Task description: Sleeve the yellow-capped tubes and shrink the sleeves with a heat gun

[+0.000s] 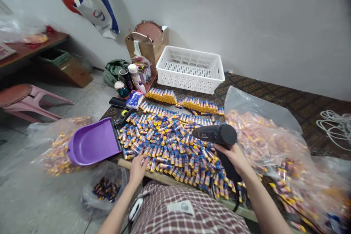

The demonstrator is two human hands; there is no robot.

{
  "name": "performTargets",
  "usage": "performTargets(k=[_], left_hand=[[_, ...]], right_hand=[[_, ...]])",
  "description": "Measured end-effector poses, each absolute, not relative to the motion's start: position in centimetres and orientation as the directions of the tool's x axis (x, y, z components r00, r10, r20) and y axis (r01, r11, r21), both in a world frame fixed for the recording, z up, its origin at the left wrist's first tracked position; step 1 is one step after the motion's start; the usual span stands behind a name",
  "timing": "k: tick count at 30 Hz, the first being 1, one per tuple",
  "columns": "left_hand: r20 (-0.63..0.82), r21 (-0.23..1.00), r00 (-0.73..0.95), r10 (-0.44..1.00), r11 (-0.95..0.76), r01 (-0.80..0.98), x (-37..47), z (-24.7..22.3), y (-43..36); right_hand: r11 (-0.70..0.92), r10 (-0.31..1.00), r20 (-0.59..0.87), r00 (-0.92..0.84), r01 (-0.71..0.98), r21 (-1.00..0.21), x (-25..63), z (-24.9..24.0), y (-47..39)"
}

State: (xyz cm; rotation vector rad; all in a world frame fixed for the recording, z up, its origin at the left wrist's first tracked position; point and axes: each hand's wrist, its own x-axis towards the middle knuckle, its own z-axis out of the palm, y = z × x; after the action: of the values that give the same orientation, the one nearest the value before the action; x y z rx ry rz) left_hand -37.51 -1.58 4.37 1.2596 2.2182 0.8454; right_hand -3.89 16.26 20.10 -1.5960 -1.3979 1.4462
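My right hand is closed around the handle of a black hair dryer. Its barrel points left over a wide spread of small blue-and-yellow labelled tubes, and its cord hangs off the table's front edge. My left hand rests at that edge with fingers bent but apart, touching the nearest tubes; nothing shows in its grasp, though the fingertips are partly hidden. Behind the loose tubes, neat stacked rows of tubes lie on the dark patterned table.
A white plastic crate stands at the back. Clear bags of pink-and-yellow pieces cover the right side. To the left are a purple dustpan, a tape dispenser, bottles and a floor-level bag of tubes.
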Motion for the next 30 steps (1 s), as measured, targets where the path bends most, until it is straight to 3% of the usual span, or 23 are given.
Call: performTargets(k=[6,10,17,19,22,26,30], left_hand=[[-0.126,0.694,-0.516,0.847,0.447,0.564,-28.0,5.0,-4.2],[-0.147,0.693,-0.537,0.831,0.474,0.543,-23.4,5.9,-6.1],[-0.149,0.644,-0.562,0.814,0.511,0.569,-22.1,7.3,-8.5],[-0.133,0.638,-0.572,0.809,0.512,0.575,-22.7,7.5,-8.7],[-0.119,0.632,-0.587,0.801,0.517,0.577,-23.4,7.6,-8.3],[-0.116,0.64,-0.571,0.813,0.501,0.582,-23.8,7.4,-7.0],[-0.129,0.658,-0.515,0.847,0.462,0.595,-24.4,7.4,-5.1]], right_hand=[[-0.363,0.926,-0.376,-0.012,0.239,-0.901,7.5,17.4,15.6],[-0.33,0.942,-0.335,0.018,0.224,-0.917,10.5,16.4,15.4],[-0.402,0.885,-0.413,-0.213,0.094,-0.911,7.2,14.5,14.6],[-0.372,0.888,-0.378,-0.263,0.075,-0.925,5.7,14.0,15.1],[-0.229,0.933,-0.258,-0.25,0.137,-0.964,4.5,13.6,16.5],[-0.124,0.966,-0.198,-0.168,0.369,-0.921,5.3,13.7,18.6],[-0.083,0.993,-0.106,-0.046,0.355,-0.931,6.5,14.3,20.4]])
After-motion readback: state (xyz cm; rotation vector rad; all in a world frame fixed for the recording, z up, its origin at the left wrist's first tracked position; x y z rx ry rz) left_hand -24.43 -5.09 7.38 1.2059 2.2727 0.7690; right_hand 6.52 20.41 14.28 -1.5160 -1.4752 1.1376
